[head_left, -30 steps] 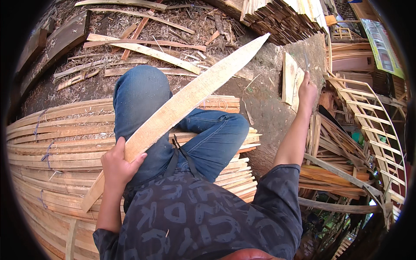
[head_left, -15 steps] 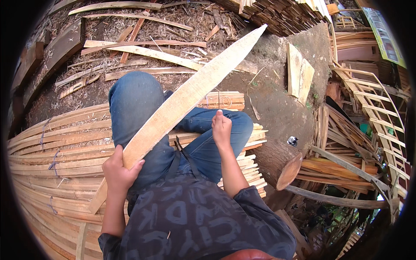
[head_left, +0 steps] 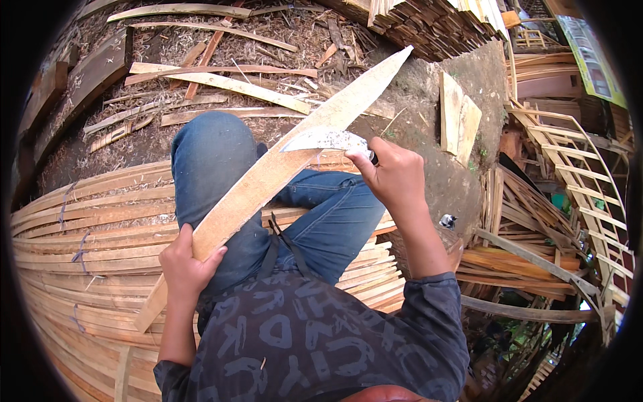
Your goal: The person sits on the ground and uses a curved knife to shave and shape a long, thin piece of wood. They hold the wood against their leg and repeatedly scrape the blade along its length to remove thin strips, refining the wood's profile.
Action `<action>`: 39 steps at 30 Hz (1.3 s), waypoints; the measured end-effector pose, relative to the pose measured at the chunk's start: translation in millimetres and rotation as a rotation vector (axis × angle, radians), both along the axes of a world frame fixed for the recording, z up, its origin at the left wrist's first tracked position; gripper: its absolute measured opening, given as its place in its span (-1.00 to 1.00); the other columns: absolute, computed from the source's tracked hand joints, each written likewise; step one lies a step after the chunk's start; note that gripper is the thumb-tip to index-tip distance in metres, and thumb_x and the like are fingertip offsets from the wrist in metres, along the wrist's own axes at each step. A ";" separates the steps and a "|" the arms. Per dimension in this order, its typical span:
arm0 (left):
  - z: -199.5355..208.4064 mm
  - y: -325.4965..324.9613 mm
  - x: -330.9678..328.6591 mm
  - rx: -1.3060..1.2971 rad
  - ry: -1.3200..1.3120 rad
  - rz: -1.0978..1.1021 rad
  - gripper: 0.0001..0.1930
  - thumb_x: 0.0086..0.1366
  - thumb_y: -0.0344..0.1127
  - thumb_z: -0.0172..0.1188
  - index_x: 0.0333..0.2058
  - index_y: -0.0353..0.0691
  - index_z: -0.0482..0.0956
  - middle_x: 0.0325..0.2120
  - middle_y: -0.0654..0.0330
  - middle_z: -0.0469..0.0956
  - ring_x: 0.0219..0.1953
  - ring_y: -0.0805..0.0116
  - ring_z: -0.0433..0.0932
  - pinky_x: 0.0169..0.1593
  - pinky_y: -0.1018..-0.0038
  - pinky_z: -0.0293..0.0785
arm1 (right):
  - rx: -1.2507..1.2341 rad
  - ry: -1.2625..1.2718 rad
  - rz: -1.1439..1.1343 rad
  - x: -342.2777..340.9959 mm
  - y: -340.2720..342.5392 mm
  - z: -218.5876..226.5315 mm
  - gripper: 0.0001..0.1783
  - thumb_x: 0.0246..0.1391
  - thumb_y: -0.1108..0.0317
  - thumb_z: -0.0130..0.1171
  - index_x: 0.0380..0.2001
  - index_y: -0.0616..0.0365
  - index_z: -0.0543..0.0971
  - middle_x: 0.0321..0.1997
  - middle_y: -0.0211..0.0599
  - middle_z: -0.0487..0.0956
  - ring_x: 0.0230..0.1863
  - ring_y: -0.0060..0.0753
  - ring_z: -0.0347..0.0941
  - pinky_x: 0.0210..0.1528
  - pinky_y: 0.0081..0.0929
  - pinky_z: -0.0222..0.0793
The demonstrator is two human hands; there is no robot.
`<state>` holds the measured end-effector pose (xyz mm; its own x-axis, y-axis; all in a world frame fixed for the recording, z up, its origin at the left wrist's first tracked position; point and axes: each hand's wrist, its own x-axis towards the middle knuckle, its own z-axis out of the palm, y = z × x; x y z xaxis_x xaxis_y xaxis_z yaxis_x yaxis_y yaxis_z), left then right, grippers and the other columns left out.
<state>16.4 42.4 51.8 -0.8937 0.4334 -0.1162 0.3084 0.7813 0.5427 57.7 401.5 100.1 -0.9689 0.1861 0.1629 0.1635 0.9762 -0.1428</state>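
Observation:
My left hand (head_left: 186, 262) grips a long, pale plank (head_left: 234, 201) near its lower end. The board slants over my left thigh up to a pointed tip at the upper right. In my right hand (head_left: 396, 175), the fingers are closed round the dark handle of a curved-bladed knife (head_left: 325, 139). Its whitish, speckled blade lies over the plank's upper half and curves to a point on the left. From this angle I cannot tell whether the blade touches the wood. Most of the handle is hidden in my fist.
Bundles of long wooden slats (head_left: 87, 241) lie under and beside my legs. Shavings and loose strips (head_left: 221, 84) cover the ground ahead. A stack of boards (head_left: 435, 27) stands at the far right, near two short pale pieces (head_left: 459, 114). A ladder-like frame (head_left: 583, 174) leans farther right.
My right hand has risen from beside my right knee and moved right, bringing the knife's blade into broad view over the plank. The plank and left hand have barely shifted.

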 end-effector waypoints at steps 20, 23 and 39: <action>-2.9 -7.1 -4.4 0.068 -0.161 0.030 -0.44 -0.12 0.11 0.37 -0.44 -0.28 0.39 -0.70 0.00 0.40 -0.64 -0.01 0.45 -0.55 0.30 0.31 | -1.347 0.273 -0.702 48.9 -13.7 -143.1 -0.37 0.32 -0.12 -0.14 -0.72 0.08 0.28 -0.74 -0.60 0.18 -0.70 -0.71 0.03 -0.65 -0.67 -0.07; 5.7 -12.3 -17.1 0.173 -0.394 -0.010 -0.47 -0.07 0.08 0.33 -0.42 -0.31 0.40 -0.71 0.06 0.36 -0.66 0.16 0.39 -0.52 0.38 0.29 | -1.616 0.268 -0.507 38.2 -103.3 -162.6 -0.36 0.31 -0.11 -0.12 -0.70 0.17 0.33 -0.76 -0.51 0.20 -0.68 -0.65 0.07 -0.65 -0.57 -0.01; 3.2 -47.2 -69.5 0.482 -1.184 -0.081 -0.27 0.13 0.40 0.07 -0.48 -0.35 0.42 -0.72 0.36 0.20 -0.68 0.57 0.12 -0.61 0.61 0.02 | -0.473 0.126 -0.145 -13.8 -77.1 1.7 -0.45 0.06 -0.10 0.19 -0.66 0.19 0.44 -0.73 -0.11 0.40 -0.64 -0.03 0.42 -0.60 -0.20 0.26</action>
<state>-53.1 -4.7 55.0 -0.3226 0.7015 -0.6355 -0.5170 0.4318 0.7391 43.9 324.4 101.8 -0.9060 0.3986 0.1422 0.2452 0.7683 -0.5912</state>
